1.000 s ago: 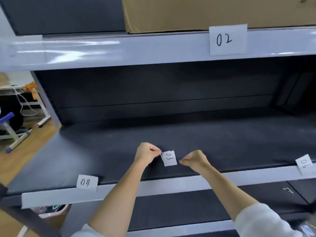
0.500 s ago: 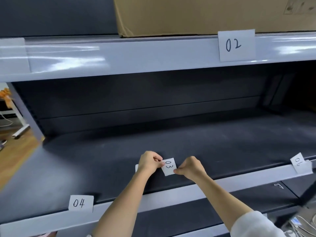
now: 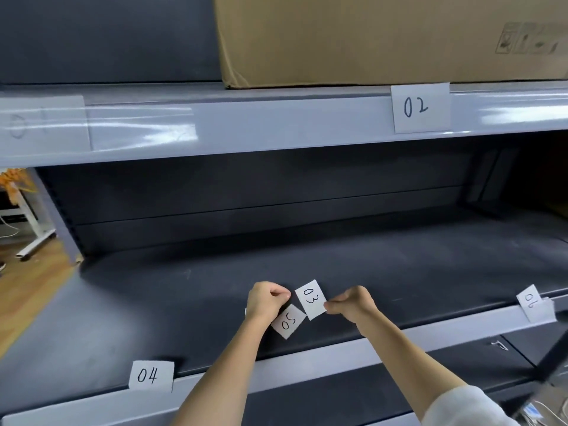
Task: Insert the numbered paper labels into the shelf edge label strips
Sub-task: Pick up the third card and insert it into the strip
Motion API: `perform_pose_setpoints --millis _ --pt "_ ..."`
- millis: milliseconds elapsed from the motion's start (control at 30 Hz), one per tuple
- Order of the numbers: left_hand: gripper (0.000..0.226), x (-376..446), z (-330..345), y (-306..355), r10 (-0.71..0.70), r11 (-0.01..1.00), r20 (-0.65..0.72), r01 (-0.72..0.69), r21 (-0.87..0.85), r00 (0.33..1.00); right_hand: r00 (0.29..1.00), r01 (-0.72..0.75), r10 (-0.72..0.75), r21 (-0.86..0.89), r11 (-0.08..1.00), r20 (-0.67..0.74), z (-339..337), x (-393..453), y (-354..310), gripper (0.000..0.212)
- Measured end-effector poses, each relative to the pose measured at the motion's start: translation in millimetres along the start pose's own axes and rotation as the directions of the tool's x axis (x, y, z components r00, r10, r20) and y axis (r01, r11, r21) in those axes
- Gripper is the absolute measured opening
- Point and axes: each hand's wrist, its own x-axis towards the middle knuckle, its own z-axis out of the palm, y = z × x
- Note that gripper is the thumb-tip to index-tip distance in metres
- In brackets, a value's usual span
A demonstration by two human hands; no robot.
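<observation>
Above the dark middle shelf (image 3: 399, 265), my right hand (image 3: 352, 304) pinches the lower right corner of a white paper label marked 03 (image 3: 311, 299). My left hand (image 3: 266, 301) is closed on a second label marked 05 (image 3: 289, 321), which hangs tilted below the fist. The two labels are fanned apart. A label 04 (image 3: 151, 375) sits in the lower shelf edge strip (image 3: 307, 361) at the left, and a label 06 (image 3: 531, 300) sits tilted at its right end. A label 02 (image 3: 420, 107) is on the upper strip (image 3: 276, 124), with a faint label (image 3: 43, 123) at its far left.
A large cardboard box (image 3: 384, 38) rests on the top shelf. The shelf's grey upright post (image 3: 55, 216) stands at the left, with wooden floor (image 3: 27, 290) and a white table leg beyond it. Another dark shelf level lies below the lower strip.
My hands have drawn apart: the 03 label now sits in my right hand and a 05 label has come into view under my left hand. The view shifted right and up slightly.
</observation>
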Motion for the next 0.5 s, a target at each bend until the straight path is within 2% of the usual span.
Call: perform_pose_setpoints --millis 167,333,500 --pt "0.015 -7.1 -12.1 8.3 0.027 0.983 -0.035 -0.033 -0.179 0.999 0.999 0.008 -0.001 0.15 0.989 -0.044 -30.6 -23.4 -3.0 0.022" --pt "0.015 -18.2 -12.9 25.0 0.004 0.92 -0.029 -0.015 -0.391 1.0 0.988 0.086 -0.043 0.295 0.952 -0.147 -76.7 -53.0 -0.7 0.025" --pt "0.008 -40.1 -2.8 51.7 0.033 0.866 0.017 -0.02 -0.5 0.999 0.971 0.139 -0.068 0.313 0.939 -0.23 -122.1 -84.3 5.3 0.025"
